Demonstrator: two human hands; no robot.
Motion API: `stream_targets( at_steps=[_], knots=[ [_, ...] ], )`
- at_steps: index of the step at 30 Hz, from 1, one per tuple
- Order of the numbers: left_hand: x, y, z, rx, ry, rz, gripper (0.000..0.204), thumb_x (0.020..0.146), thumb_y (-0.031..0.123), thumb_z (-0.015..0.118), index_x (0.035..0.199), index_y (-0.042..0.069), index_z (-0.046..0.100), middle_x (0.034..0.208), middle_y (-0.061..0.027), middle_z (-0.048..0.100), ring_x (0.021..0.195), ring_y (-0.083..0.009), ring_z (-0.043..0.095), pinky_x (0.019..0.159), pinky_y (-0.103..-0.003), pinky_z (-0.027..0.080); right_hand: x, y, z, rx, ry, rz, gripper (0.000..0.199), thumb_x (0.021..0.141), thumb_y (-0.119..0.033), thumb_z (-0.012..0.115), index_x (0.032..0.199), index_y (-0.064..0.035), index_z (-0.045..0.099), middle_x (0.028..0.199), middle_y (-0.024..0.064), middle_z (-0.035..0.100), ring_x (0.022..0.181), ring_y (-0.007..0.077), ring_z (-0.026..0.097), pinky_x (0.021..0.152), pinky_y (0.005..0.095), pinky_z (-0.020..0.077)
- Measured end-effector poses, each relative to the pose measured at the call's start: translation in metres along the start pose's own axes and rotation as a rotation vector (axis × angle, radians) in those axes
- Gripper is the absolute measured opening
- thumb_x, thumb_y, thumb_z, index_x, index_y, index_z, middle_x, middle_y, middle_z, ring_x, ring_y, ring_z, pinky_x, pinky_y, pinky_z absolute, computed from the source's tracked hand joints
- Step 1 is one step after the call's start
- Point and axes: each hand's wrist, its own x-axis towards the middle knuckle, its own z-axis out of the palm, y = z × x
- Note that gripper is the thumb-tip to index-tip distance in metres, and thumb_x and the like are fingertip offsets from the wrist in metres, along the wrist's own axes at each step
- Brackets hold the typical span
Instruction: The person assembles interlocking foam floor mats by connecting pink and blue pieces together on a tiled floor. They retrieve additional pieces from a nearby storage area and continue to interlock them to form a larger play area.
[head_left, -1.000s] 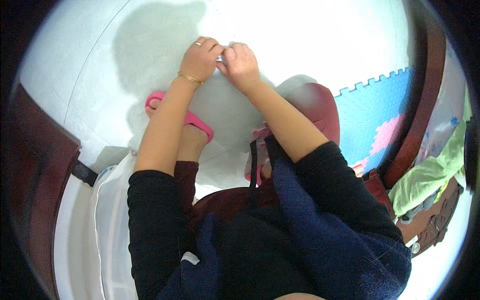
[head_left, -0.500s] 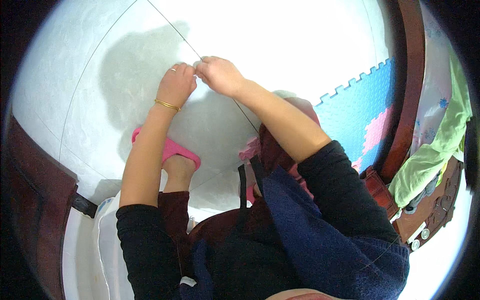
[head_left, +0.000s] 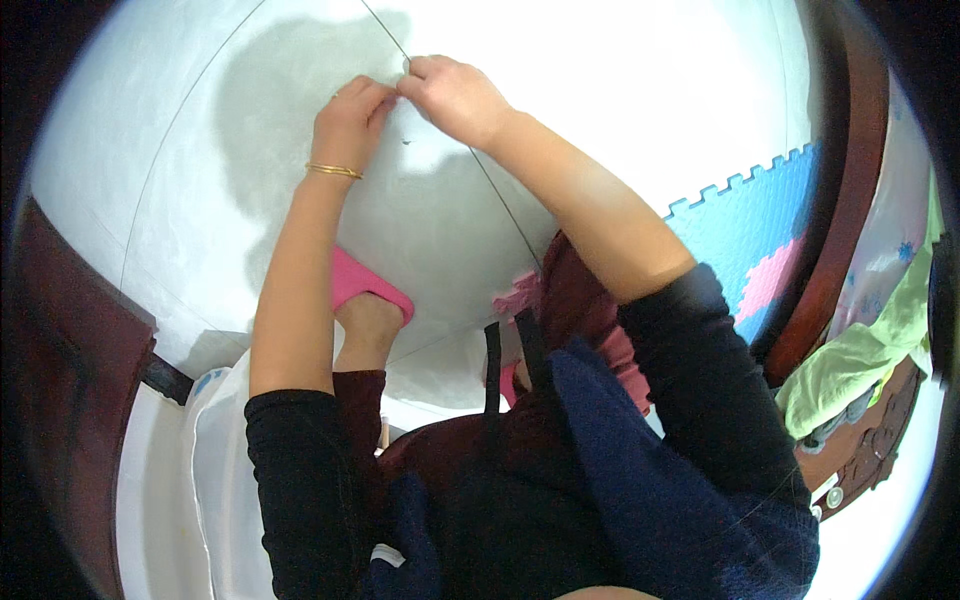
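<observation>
My left hand [head_left: 350, 118], with a gold bangle [head_left: 333, 171] on its wrist, and my right hand [head_left: 455, 95] meet fingertip to fingertip low over the white floor [head_left: 600, 80]. Both pinch a small pale thing [head_left: 405, 66] between them; it is too small to tell what it is. A thin dark line [head_left: 505, 210] runs across the floor under the hands; I cannot tell whether it is a tile seam or a thread. Both forearms are bare below black sleeves.
My feet in pink slippers [head_left: 362, 283] stand on the floor below the hands. A blue and pink foam puzzle mat [head_left: 750, 235] lies to the right, beside a dark wooden edge [head_left: 850, 200] and green cloth [head_left: 860, 360]. Dark wood [head_left: 70, 360] and a white container [head_left: 220, 470] are at the left.
Both hands have moved up and to the left in the picture, farther from my body, staying together at the fingertips. The dark line has come into view.
</observation>
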Motion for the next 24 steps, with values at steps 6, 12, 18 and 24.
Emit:
stream_targets(
  at_steps=[6,12,18,24],
  knots=[
    [-0.038,0.006,0.01,0.024,-0.011,-0.053,0.009,0.077,0.003,0.06,0.085,0.008,0.061,0.083,-0.0065,0.059,0.076,-0.0255,0.059,0.066,-0.035,0.048,-0.033,-0.019,0.015,0.071,0.023,-0.039,0.011,0.074,-0.013,0.053,0.079,-0.0094,0.062,0.085,0.0071,0.053,0.086,0.0245,0.054,0.073,0.0349,0.0495],
    [-0.083,0.023,0.03,0.097,0.056,-0.129,0.008,0.078,0.005,0.059,0.085,0.009,0.061,0.082,-0.0068,0.057,0.078,-0.027,0.058,0.066,-0.037,0.048,-0.064,-0.036,0.031,0.155,0.016,0.016,0.011,0.074,-0.014,0.052,0.078,-0.0089,0.061,0.085,0.0075,0.052,0.086,0.0248,0.053,0.072,0.0359,0.0488],
    [-0.129,0.054,0.059,0.108,0.191,-0.493,0.004,0.079,0.01,0.06,0.081,0.008,0.06,0.081,-0.01,0.057,0.078,-0.0305,0.058,0.067,-0.04,0.047,-0.098,-0.071,0.046,0.179,0.113,0.036,0.013,0.07,-0.012,0.055,0.08,-0.0062,0.059,0.085,0.0086,0.051,0.084,0.0263,0.053,0.069,0.0348,0.0494],
    [-0.107,0.088,0.079,-0.256,0.431,-1.281,0.008,0.076,0.011,0.063,0.08,0.004,0.062,0.08,-0.0082,0.065,0.069,-0.019,0.058,0.066,-0.03,0.047,-0.109,-0.085,0.053,0.187,0.213,0.039,0.016,0.068,-0.012,0.057,0.082,-0.0045,0.057,0.085,0.009,0.051,0.083,0.0262,0.053,0.067,0.0352,0.0504]
  ],
)
